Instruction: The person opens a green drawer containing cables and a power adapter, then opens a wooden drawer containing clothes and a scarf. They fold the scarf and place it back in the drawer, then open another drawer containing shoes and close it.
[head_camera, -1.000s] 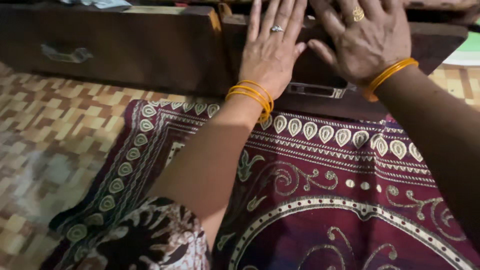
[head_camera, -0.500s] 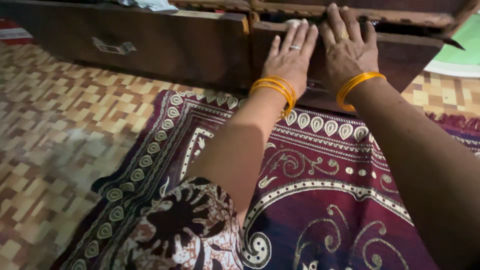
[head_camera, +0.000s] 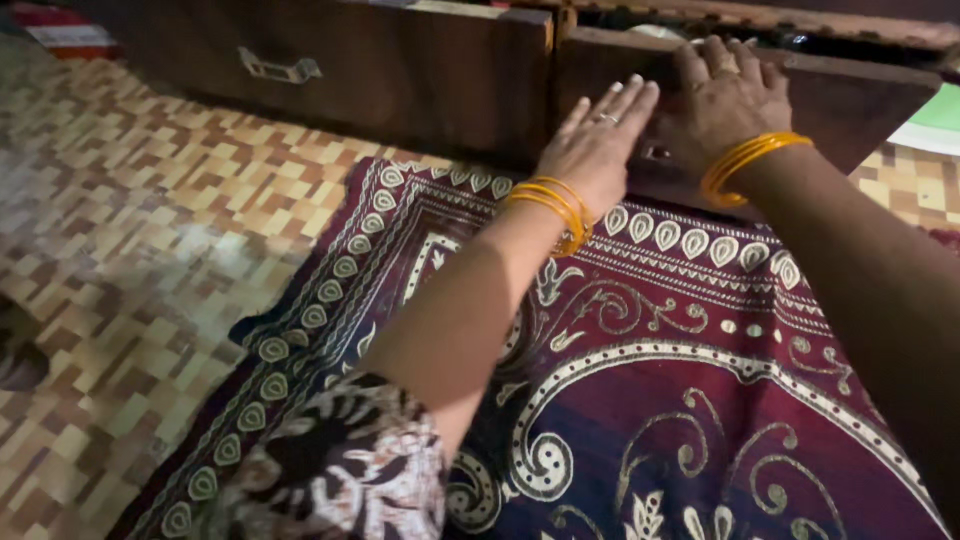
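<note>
Both hands press flat and open, gripping nothing, on the right drawer (head_camera: 800, 100): left hand (head_camera: 600, 140), right hand (head_camera: 725, 105); it apparently stands slightly out, not yet shut.

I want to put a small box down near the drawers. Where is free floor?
Free: the checkered floor left of the maroon rug, below the left drawer. The rug's middle is bare too. Crowded: the right drawer front, where the left hand and right hand press flat.
</note>
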